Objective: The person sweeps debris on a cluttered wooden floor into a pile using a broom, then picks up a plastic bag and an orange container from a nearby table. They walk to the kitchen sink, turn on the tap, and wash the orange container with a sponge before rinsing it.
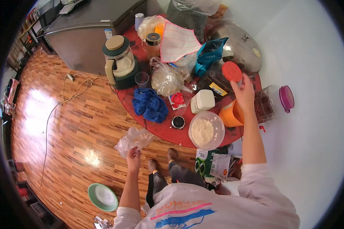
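In the head view, my right hand [245, 93] grips a small container by its round red lid [232, 71], above the right part of the table. My hand hides most of what is under the lid. My left hand [134, 159], low and in front of the table edge, pinches a thin clear plastic bag [133, 140]. Near the front edge stands a clear plastic tub [220, 134] with a pale, doughy mass [202, 132] inside. Behind it is a white lidded canister [203, 101]. An orange plastic container [230, 116] is partly covered by my right forearm.
A red round table [172, 140] carries a glass kettle [121, 63], a blue cloth [150, 105], a knotted plastic bag [167, 81] and a purple-lidded jar [268, 103]. A metal dome lid [240, 45] leans by the wall. Cables [77, 88] and a green basin [102, 197] lie on the floor.
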A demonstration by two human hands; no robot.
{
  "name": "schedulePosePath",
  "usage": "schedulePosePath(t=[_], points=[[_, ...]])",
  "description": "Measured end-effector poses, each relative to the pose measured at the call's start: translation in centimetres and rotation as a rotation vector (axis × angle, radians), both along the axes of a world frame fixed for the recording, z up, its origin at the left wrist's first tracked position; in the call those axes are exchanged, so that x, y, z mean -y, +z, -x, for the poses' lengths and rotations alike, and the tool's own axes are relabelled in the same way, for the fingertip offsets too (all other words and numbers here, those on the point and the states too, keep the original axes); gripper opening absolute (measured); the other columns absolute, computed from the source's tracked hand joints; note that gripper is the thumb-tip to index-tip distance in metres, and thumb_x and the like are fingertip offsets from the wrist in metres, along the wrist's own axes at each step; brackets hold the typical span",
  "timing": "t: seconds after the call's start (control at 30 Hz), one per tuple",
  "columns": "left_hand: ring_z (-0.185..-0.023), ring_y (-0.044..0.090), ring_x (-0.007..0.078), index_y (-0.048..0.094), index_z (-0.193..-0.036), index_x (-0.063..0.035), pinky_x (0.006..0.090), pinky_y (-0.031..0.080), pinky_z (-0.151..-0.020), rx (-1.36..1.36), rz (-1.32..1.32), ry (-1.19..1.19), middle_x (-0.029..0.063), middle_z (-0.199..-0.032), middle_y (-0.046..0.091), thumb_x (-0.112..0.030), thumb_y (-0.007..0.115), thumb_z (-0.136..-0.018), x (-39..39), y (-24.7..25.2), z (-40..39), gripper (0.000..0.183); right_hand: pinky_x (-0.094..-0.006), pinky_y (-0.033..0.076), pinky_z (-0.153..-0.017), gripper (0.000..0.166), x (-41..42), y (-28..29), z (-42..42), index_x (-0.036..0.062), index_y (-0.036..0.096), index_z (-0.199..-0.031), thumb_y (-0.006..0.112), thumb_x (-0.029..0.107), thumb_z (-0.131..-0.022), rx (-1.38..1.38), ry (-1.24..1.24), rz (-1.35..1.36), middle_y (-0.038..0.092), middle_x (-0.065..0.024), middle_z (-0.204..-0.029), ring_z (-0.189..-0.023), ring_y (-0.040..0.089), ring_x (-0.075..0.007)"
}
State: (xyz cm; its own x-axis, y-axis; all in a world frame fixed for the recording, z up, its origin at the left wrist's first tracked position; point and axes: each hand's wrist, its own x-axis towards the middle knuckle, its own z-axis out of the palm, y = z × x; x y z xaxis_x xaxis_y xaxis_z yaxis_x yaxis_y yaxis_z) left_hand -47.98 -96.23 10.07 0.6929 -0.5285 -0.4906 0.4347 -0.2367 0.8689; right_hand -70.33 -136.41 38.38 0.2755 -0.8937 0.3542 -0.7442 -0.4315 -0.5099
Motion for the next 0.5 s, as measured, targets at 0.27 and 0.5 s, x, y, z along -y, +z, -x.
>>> schedulePosePath(t=[0.27,0.5], points=[[-0.083,0.058,0.0142,0.053,-0.114,0.0005,0.0267,0.046,-0.077,-0.054,-0.111,0.051,0.0053,-0.091,0.057,-0.002,0.053,-0.09,-2.4,1.6,3.7,0.025,-0.0497,0.038,-0.094,0.081,8.5,-1.3,-4.7,0.0105,0.041,-0.135,0.052,0.064,-0.075,-0.557,-0.134,-0.013,0.047,-0.0288,-0.123,-0.11,0.047,-0.0491],[-0.084,0.059,0.0167,0.054,-0.115,-0.0019,0.0291,0.047,-0.077,-0.058,-0.11,0.103,0.0059,-0.092,0.058,-0.002,0.054,-0.086,-3.1,0.7,3.9,0.029,-0.0393,0.042,-0.091,0.07,17.7,-1.0,-3.2,0.0045,0.059,-0.118,0.052,0.059,-0.075,-0.381,0.027,-0.244,0.06,-0.0217,-0.114,-0.107,0.057,-0.0345]])
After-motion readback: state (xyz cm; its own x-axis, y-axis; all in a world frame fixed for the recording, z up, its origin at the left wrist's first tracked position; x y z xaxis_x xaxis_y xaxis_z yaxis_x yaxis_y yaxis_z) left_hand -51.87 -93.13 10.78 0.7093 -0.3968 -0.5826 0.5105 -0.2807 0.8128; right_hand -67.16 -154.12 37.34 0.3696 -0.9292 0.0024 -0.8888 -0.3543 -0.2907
